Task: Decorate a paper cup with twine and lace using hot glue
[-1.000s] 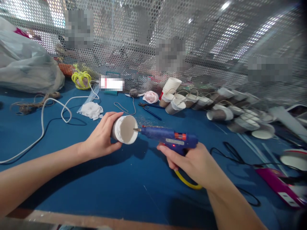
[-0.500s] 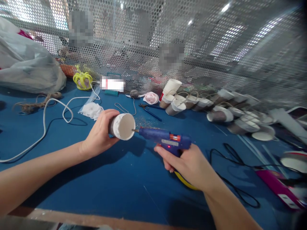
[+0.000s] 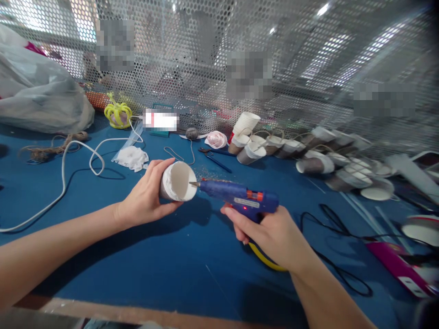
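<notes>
My left hand (image 3: 147, 194) is closed around a paper cup (image 3: 167, 185) with a white rim band, tilted so its pale inside faces right and toward me. In my right hand (image 3: 262, 233) is a blue hot glue gun (image 3: 226, 189), its red light lit. The metal nozzle points left and overlaps the cup's opening near the right rim; whether it touches the cup I cannot tell. Part of a yellow ring-shaped thing (image 3: 265, 260) shows below my right hand.
Several wrapped cups with twine (image 3: 252, 153) stand at the back right. Pliers (image 3: 216, 160), a pink fabric rose (image 3: 216, 139), white lace (image 3: 132, 158) and a yellow basket (image 3: 117, 114) lie behind. A white cord (image 3: 64, 169) runs left; a magenta power strip (image 3: 398, 267) lies right.
My left hand has turned the cup slightly and shifted it a little right. The glue gun has moved slightly right, its nozzle still at the cup's opening.
</notes>
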Demonstrator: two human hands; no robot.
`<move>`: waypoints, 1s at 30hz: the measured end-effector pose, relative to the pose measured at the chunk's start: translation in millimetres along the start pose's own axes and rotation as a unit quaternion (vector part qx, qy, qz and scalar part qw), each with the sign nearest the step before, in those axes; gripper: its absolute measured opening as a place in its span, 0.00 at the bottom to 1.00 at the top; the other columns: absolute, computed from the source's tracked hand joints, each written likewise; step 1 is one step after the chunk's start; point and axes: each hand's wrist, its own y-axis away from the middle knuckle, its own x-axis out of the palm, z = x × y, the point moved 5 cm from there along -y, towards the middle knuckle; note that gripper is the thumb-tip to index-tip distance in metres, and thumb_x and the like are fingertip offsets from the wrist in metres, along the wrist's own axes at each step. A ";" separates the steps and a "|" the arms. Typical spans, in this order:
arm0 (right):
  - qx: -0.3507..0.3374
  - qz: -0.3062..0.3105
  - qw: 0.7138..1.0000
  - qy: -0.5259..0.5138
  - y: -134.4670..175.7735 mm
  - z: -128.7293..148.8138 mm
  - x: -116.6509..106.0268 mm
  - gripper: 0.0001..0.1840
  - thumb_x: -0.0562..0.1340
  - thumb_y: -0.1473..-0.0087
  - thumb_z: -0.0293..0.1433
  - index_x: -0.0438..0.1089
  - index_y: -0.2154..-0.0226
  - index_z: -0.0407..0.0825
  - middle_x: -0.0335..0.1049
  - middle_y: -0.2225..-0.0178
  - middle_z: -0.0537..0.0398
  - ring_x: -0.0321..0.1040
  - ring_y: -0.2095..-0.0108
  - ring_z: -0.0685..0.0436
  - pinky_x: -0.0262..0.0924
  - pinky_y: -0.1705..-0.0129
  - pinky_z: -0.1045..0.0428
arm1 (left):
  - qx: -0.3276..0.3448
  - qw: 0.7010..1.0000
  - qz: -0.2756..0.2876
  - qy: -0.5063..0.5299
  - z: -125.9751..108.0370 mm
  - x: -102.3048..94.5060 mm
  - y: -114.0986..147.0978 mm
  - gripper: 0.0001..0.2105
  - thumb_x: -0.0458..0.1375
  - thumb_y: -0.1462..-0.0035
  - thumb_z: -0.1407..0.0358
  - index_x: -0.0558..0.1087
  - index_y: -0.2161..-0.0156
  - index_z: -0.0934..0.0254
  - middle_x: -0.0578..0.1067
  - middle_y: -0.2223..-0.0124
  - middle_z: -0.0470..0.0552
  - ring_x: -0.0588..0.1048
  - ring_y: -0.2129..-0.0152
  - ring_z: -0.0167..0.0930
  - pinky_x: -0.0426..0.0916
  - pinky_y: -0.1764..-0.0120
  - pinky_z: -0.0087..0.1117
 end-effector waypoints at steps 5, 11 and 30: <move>0.011 -0.021 0.999 0.030 -0.2 3.4 -2.5 0.21 0.60 0.51 0.42 0.62 0.89 0.50 0.66 0.89 0.58 0.65 0.86 0.50 0.64 0.78 0.55 | 0.013 1.000 -0.008 0.010 1.1 -0.8 -0.5 0.32 0.58 0.55 0.71 0.51 0.45 0.64 0.64 0.51 0.62 0.66 0.53 0.41 0.65 0.53 0.47; 0.026 0.026 0.999 -0.002 4.0 4.1 4.3 0.23 0.59 0.51 0.43 0.60 0.90 0.50 0.63 0.90 0.59 0.62 0.88 0.51 0.62 0.81 0.56 | 0.012 0.998 -0.055 -0.026 1.1 -3.8 -1.3 0.30 0.59 0.55 0.73 0.53 0.46 0.64 0.65 0.53 0.61 0.66 0.54 0.41 0.66 0.54 0.46; 0.009 0.098 0.993 -0.068 2.4 3.3 9.0 0.16 0.59 0.49 0.41 0.68 0.80 0.48 0.63 0.90 0.60 0.62 0.86 0.51 0.62 0.80 0.55 | -0.026 0.998 -0.059 -0.012 9.2 -3.1 -0.3 0.26 0.62 0.56 0.67 0.58 0.52 0.62 0.71 0.57 0.57 0.72 0.62 0.37 0.70 0.60 0.40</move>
